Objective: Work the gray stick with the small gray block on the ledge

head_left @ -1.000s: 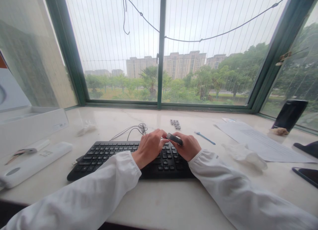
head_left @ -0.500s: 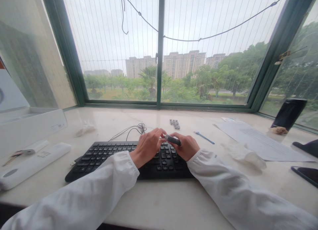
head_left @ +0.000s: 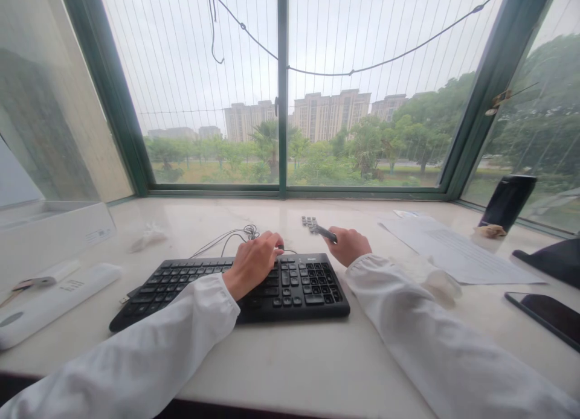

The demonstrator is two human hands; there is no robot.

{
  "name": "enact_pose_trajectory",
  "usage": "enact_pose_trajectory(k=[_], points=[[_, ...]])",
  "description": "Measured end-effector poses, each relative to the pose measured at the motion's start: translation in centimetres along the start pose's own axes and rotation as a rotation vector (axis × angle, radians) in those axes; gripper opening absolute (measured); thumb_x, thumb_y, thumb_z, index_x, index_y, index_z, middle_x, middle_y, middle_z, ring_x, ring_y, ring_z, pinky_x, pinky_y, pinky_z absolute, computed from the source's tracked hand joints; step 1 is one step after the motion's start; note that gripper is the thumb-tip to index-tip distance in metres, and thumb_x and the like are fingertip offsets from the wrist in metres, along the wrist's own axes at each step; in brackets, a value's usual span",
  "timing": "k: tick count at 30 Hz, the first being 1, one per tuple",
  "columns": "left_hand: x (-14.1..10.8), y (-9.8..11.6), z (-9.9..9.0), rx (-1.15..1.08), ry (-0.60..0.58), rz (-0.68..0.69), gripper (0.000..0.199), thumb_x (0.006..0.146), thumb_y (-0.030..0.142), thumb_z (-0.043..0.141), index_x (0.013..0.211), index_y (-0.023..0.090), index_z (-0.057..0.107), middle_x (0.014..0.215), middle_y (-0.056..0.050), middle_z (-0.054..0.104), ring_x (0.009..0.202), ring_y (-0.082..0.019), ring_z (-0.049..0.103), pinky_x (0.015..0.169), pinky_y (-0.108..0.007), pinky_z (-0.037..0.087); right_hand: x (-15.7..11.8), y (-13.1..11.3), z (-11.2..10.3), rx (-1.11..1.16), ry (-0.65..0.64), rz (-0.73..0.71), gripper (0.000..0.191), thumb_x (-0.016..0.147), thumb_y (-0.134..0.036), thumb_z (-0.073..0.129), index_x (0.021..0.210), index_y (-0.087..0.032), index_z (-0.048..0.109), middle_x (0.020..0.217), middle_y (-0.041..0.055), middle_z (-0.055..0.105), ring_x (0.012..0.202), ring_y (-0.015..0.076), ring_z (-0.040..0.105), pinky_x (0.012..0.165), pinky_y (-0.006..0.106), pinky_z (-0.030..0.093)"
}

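Observation:
A black keyboard [head_left: 312, 310] lies in front of me, with bare key sockets showing in part of its number pad. Over its top row is my left hand [head_left: 254, 262], thumb and fingers pinched on a small dark piece [head_left: 281, 247], possibly a keycap. My right hand [head_left: 351, 246], past the keyboard's upper right corner, is closed on a slim dark-handled tool [head_left: 327, 233]. Its tip points left and reaches the group of loose keycaps [head_left: 309, 220] on the tabletop; whether it touches them I cannot tell. The tool's exact kind is unclear.
Behind the keyboard lies a coiled cable [head_left: 249, 230]. On the left are a white box [head_left: 54, 229] and a long white device [head_left: 63, 298]. Paper sheets [head_left: 444, 250], crumpled tissue [head_left: 441, 286], a phone [head_left: 546, 313] and an upright dark object [head_left: 507, 206] are at right.
My right hand has moved away from my left, up and right, carrying the tool to the loose keycaps. My left hand has shifted slightly left, the small dark piece now showing in its fingers.

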State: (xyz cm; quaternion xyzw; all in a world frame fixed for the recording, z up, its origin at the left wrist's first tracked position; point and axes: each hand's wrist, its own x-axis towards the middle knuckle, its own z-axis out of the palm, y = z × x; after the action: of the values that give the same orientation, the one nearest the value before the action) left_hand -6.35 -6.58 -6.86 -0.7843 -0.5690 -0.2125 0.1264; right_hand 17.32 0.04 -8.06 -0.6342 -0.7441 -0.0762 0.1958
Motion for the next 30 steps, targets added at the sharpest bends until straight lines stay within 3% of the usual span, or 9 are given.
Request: enact_pose_trajectory(k=[4, 8, 13, 18, 22, 30], points=[[0.3, -0.7, 0.0, 0.059, -0.005, -0.016, 0.013, 0.090, 0.031, 0.050, 0.099, 0.025, 0.057, 0.100, -0.001, 0.065, 0.077, -0.019, 0.063, 0.062, -0.028, 0.041, 1.0, 2.1, 0.4, -0.033, -0.093, 0.112, 0.033, 0.087, -0.043, 0.041, 0.094, -0.024, 0.067, 0.089, 0.0094, 0.068, 0.081, 0.0243, 0.063, 0.066, 0.032, 0.040], [1.2, -1.6, 0.0, 0.072, -0.023, -0.041, 0.016, 0.089, 0.035, 0.049, 0.097, 0.024, 0.059, 0.097, -0.002, 0.067, 0.081, -0.021, 0.064, 0.068, -0.030, 0.044, 1.3, 2.7, 0.8, -0.021, -0.107, 0.154, 0.033, 0.086, -0.041, 0.042, 0.098, -0.024, 0.067, 0.092, 0.0102, 0.068, 0.084, 0.0256, 0.064, 0.069, 0.035, 0.043], [4.1, -2.0, 0.7, 0.036, -0.098, -0.016, 0.020, 0.087, 0.036, 0.051, 0.096, 0.023, 0.063, 0.096, -0.003, 0.069, 0.089, -0.021, 0.063, 0.074, -0.029, 0.045, 1.5, 2.9, 1.0, -0.004, -0.128, 0.164, 0.032, 0.085, -0.040, 0.045, 0.098, -0.021, 0.068, 0.093, 0.0109, 0.068, 0.085, 0.0256, 0.064, 0.071, 0.035, 0.045], [9.3, -0.9, 2.6, 0.027, -0.239, 0.068, 0.020, 0.084, 0.036, 0.053, 0.096, 0.025, 0.066, 0.098, -0.001, 0.069, 0.089, -0.020, 0.062, 0.075, -0.029, 0.046, 1.7, 3.2, 1.2, 0.000, -0.122, 0.155, 0.031, 0.084, -0.038, 0.044, 0.095, -0.020, 0.068, 0.092, 0.0114, 0.068, 0.083, 0.0256, 0.065, 0.070, 0.035, 0.045], [13.2, 0.0, 4.6, 0.042, -0.270, 0.071, 0.019, 0.083, 0.035, 0.056, 0.095, 0.026, 0.068, 0.098, 0.000, 0.070, 0.088, -0.018, 0.062, 0.079, -0.028, 0.045, 1.8, 3.5, 1.3, 0.001, -0.138, 0.169, 0.031, 0.084, -0.037, 0.045, 0.095, -0.019, 0.067, 0.093, 0.0121, 0.067, 0.084, 0.0260, 0.065, 0.070, 0.036, 0.046], [16.6, 0.4, 8.1, 0.102, -0.329, 0.027, 0.021, 0.079, 0.037, 0.061, 0.093, 0.026, 0.071, 0.098, -0.004, 0.070, 0.090, -0.021, 0.062, 0.081, -0.029, 0.045, 1.9, 3.7, 1.4, 0.002, -0.128, 0.168, 0.030, 0.083, -0.038, 0.046, 0.093, -0.018, 0.067, 0.091, 0.0120, 0.068, 0.083, 0.0260, 0.065, 0.069, 0.035, 0.046]])
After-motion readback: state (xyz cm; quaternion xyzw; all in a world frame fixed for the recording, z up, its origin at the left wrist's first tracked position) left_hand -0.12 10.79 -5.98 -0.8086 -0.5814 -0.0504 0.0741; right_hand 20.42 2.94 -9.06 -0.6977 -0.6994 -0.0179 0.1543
